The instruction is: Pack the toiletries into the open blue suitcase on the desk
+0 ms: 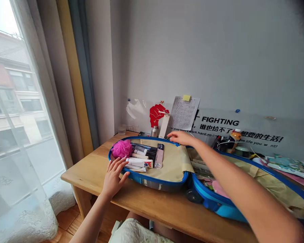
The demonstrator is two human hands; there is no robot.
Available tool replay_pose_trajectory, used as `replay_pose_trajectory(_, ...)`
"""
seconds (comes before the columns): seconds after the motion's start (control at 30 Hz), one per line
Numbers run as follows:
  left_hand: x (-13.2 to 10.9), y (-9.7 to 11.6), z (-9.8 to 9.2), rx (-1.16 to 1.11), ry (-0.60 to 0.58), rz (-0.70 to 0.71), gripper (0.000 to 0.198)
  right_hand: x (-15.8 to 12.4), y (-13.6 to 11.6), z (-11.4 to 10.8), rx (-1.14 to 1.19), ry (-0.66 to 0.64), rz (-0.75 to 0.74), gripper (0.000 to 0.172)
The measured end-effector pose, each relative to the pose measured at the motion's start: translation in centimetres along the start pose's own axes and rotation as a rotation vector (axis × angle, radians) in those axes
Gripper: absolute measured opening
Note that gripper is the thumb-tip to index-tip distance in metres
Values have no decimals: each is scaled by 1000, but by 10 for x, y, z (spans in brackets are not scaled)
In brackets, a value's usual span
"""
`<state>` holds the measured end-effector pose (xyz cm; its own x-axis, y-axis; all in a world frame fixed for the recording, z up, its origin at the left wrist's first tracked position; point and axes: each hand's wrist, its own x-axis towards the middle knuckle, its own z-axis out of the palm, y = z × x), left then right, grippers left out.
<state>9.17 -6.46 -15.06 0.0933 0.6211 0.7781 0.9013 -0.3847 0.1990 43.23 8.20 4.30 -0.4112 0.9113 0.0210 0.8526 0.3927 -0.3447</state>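
Observation:
A blue suitcase (176,184) lies spread apart on the table, with a beige lining. Its left half holds a pink bath puff (122,149), several tubes such as a white tube (139,163), dark slim packages, and a pink-and-black packet (159,157). My left hand (116,177) rests with spread fingers at the near left rim, fingertips beside the white tube. Over the far rim stretches my right hand (181,137), fingers extended and slightly bent, close to a tall narrow white box (164,125). Nothing shows in either hand.
The wooden table (88,175) stands against a grey wall. Behind the suitcase are a silver bottle (154,131), a clear cup (122,129) and an orange-labelled bottle (234,139). The suitcase's right half (225,209) holds pink cloth, partly behind my right arm. Curtains (63,81) hang left.

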Motion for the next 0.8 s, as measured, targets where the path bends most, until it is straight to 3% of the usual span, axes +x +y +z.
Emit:
replay_pose_trajectory(0.07,0,-1,1,-3,4,4,36,-34,30,-22,25,-32,52,50)
replay_pose_trajectory(0.17,-1,-3,2,-4,13,7,37,-90,69,-33,35,-101,142,62)
replay_pose_trajectory(0.27,-1,-4,3,-3,23,13,37,-142,94,-26,42,-197,222,67)
replay_pose_trajectory(0.4,-1,-5,3,0,25,8,38,-191,109,-12,27,-293,315,79)
replay_pose_trajectory(0.57,-1,-6,4,3,27,16,39,-218,109,-3,-28,-368,400,101)
replay_pose_trajectory(0.8,-1,-5,3,6,35,20,39,-225,105,8,-131,-445,411,112)
